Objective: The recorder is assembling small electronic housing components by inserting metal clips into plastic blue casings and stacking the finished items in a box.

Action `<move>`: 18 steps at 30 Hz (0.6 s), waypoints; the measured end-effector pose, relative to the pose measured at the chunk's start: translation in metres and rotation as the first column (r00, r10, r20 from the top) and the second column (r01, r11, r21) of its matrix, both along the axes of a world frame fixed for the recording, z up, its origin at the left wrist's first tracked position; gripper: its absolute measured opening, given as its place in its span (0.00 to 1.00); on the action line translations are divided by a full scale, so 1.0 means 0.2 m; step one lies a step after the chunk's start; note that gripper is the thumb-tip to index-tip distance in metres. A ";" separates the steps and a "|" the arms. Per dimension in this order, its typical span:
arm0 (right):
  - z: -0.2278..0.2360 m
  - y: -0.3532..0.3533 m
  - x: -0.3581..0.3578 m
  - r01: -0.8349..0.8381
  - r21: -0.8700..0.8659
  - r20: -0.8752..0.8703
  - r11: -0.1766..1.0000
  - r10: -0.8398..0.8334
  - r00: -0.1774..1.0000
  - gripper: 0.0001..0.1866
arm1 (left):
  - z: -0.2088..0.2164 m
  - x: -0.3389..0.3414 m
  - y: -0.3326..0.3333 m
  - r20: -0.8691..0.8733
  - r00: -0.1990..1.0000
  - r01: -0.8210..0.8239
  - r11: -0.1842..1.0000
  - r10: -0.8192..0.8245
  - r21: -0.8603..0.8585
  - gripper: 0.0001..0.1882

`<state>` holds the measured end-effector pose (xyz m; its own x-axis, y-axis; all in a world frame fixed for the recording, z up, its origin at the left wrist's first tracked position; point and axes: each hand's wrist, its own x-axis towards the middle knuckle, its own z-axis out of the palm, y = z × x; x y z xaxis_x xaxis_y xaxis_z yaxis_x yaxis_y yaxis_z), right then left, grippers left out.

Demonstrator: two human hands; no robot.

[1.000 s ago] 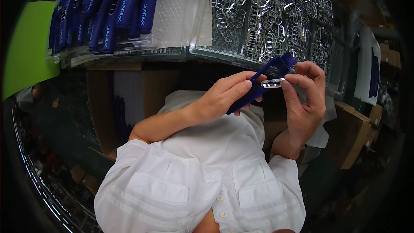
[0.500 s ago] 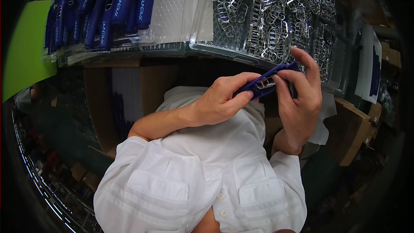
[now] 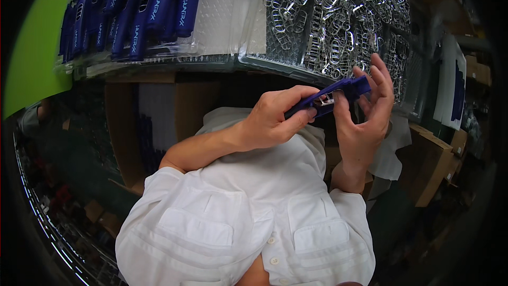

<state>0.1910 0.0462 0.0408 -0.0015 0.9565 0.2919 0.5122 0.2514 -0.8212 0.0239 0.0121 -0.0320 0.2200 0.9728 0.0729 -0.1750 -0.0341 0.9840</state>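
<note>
A blue plastic clip [image 3: 357, 87], shaped like a large clothespin, lies slantwise across my two hands below the trays. A shiny bent-wire spring [image 3: 326, 99] sits at its middle. My left hand [image 3: 280, 114] is closed on the clip's near-left end, thumb on one side and fingers on the other. The thumb of my right hand [image 3: 365, 119] presses against the clip by the spring. Its other fingers stretch up behind the clip's far end, partly hidden by it. Several similar blue clips [image 3: 157, 8] lie heaped at the upper left.
A clear plastic tray [image 3: 251, 58] holds a pile of wire springs [image 3: 338, 26] at the upper right. Bright green sheet [image 3: 34, 58] stands at the left. Beneath the table is an open cardboard box [image 3: 119, 127]; another cardboard box [image 3: 431, 164] stands at the right.
My right hand's index finger has left its pinch over the spring; its fingers now reach behind the clip's far end, with the thumb still at the spring. My left hand keeps its hold.
</note>
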 end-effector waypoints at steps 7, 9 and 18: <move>-0.08 -0.05 0.03 -0.115 -0.212 -0.251 0.971 0.060 0.966 0.15 | 0.08 0.01 0.02 -0.078 0.995 0.053 0.993 -0.061 -0.101 0.13; -0.09 -0.04 0.04 -0.115 -0.165 -0.158 0.980 0.089 0.983 0.15 | 0.09 0.01 0.04 -0.064 0.997 0.040 0.985 -0.052 -0.167 0.12; -0.17 -0.03 0.04 -0.134 -0.133 -0.108 0.982 0.121 0.987 0.15 | 0.04 0.00 0.07 -0.098 0.988 0.090 0.959 -0.120 -0.268 0.11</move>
<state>0.1987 0.0400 0.0064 -0.1038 0.9815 0.1610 0.3979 0.1893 -0.8977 0.0239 0.0266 -0.0235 0.3142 0.9252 -0.2128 -0.0514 0.2404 0.9693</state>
